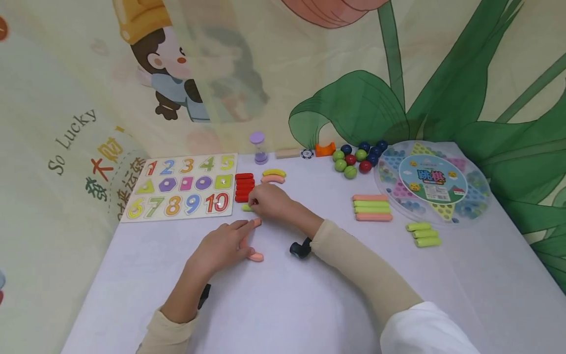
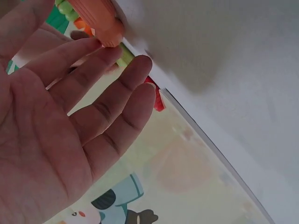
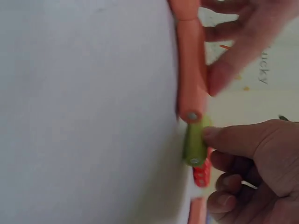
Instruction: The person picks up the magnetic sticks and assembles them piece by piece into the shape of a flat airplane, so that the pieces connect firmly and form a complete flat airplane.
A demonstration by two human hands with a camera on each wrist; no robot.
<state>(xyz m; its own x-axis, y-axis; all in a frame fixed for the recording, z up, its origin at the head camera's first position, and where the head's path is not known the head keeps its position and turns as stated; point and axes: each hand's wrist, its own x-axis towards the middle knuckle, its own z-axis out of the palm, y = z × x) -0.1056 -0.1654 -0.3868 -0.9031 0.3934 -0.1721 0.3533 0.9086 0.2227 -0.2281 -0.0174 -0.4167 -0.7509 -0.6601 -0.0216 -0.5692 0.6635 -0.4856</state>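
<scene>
Pink sticks with ridged sides (image 1: 255,257) lie on the white table in front of me, partly under my left hand (image 1: 225,246). That hand's fingers are mostly straight and touch the pink stick (image 3: 190,70), as the right wrist view shows. A short green stick (image 3: 195,144) lies at the end of the pink one. My right hand (image 1: 271,200) pinches this green stick, its thumb (image 3: 229,137) on the side and the other fingers curled. A stack of red sticks (image 1: 244,187) lies just beyond the green one.
A number puzzle board (image 1: 185,187) lies left. Behind are yellow and pink curved pieces (image 1: 274,173), an hourglass (image 1: 259,150) and coloured balls (image 1: 350,160). Rightward lie pink and green sticks (image 1: 372,207), green sticks (image 1: 424,234) and a round checkers box (image 1: 433,182).
</scene>
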